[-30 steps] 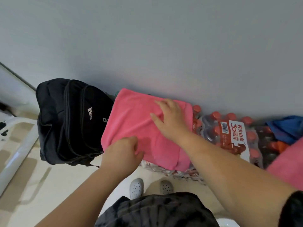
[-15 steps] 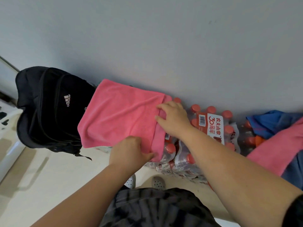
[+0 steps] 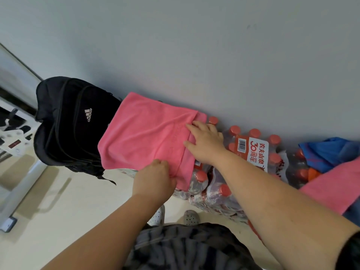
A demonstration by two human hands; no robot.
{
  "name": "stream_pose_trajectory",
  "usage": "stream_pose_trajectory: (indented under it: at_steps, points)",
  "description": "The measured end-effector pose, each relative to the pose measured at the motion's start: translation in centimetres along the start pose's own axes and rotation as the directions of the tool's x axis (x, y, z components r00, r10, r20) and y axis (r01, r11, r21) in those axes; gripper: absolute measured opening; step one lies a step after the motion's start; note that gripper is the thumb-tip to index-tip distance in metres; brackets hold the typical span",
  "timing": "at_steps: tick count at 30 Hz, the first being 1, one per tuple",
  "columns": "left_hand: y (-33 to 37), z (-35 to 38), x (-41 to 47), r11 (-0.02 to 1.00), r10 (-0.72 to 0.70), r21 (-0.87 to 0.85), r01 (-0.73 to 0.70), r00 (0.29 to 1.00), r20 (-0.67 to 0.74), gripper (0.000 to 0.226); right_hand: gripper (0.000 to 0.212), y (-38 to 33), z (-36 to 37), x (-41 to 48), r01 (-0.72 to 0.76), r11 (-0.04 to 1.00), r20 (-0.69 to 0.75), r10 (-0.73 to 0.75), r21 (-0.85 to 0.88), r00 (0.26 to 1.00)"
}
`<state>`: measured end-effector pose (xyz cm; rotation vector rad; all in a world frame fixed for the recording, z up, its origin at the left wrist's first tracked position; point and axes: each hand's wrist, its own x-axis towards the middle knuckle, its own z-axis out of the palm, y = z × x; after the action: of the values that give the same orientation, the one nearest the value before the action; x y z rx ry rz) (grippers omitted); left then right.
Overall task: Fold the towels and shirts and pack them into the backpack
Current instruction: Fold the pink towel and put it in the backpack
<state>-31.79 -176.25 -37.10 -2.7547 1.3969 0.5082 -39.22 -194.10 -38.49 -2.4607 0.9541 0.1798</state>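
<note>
1. Pink towel (image 3: 148, 137) lies folded double on top of the bottle packs (image 3: 220, 191), right up against the wall (image 3: 194, 45). Its upper layer stops just short of the right end, so a strip of the lower layer shows there.
2. Left hand (image 3: 155, 178) is at the towel's near edge, knuckles up and fingers curled, pinching the cloth by the lower right corner.
3. Right hand (image 3: 206, 145) is on the right end, fingers fairly straight and spread, tips resting on the edge of the upper layer. It's pressing, not gripping.
4. The towel's left end overlaps the black backpack (image 3: 74, 123), which stands upright on the floor (image 3: 58, 211) against the wall.
5. The bottles are red-capped and shrink-wrapped, running off to the right under a red-and-white label (image 3: 257, 151).
6. Far right, a blue cloth (image 3: 327, 152) sits on the bottles, with a second towel (image 3: 331, 188), also pink, draped just below it.
7. Down low, two grey clogs (image 3: 191, 217) on the pale floor.
</note>
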Motion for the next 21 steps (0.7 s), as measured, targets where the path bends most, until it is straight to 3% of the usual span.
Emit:
stream_pose_trajectory:
  at_steps: [6,12,15,18,21]
  points:
    - [-1.2,-0.7,-0.4,0.999,-0.006,-0.047,0.005,1.0,-0.01,0.021,0.065,-0.1,-0.9,0.1,-0.008,0.999,0.0,0.008,0.048,1.0]
    - [-3.2,-4.2,-1.5,0.972,-0.056,-0.235,0.029,0.993,-0.106,0.014,0.049,-1.0,-2.8,0.1,0.173,0.97,-0.249,-0.127,0.169,0.96]
    - [-3.5,-6.6,-1.7,0.958,-0.041,-0.285,0.024,0.998,-0.055,0.014,0.039,-1.3,-4.1,0.3,0.232,0.945,-0.337,-0.146,0.23,0.93]
    - [-3.2,-7.5,-1.4,0.957,0.011,-0.288,-0.005,1.0,0.017,0.011,0.032,-0.9,-4.5,0.9,0.223,0.954,-0.275,-0.164,0.202,0.948]
    - [-2.6,-6.1,-0.5,0.962,0.08,-0.268,-0.051,0.992,0.097,0.009,0.033,0.2,-3.9,1.3,0.159,0.97,-0.104,-0.142,0.182,0.984]
